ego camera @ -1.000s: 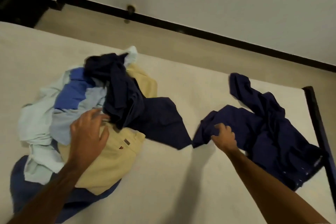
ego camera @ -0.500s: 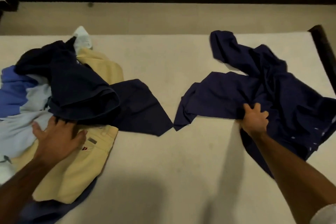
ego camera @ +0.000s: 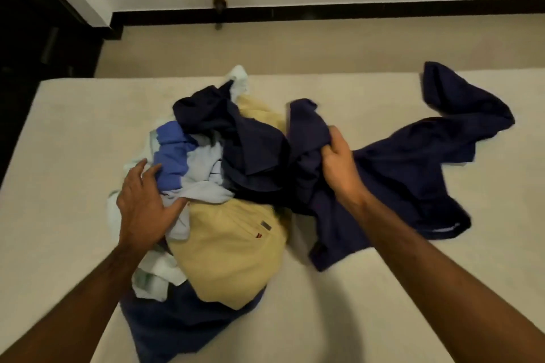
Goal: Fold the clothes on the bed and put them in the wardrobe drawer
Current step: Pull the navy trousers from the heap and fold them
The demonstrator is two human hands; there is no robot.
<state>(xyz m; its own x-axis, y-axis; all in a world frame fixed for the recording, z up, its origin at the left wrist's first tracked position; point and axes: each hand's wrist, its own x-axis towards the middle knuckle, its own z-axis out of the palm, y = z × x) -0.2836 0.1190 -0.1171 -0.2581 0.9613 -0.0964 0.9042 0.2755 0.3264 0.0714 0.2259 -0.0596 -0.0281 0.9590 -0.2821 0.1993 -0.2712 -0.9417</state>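
The bed (ego camera: pixel 354 318) is plain cream. On it the pile of clothes (ego camera: pixel 212 186) mixes dark navy, bright blue, pale blue, mint white and tan-yellow pieces, the yellow one bearing a small grey tag and red mark. Right of the pile, the shirt (ego camera: pixel 413 165) looks solid navy, perhaps purplish in this dim light.

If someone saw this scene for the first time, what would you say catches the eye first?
Most likely the jumbled pile of clothes in the middle of the bed, with a yellow garment at its near side. The right hand grips a navy shirt trailing off to the right, while the left hand rests on the pile's left edge.
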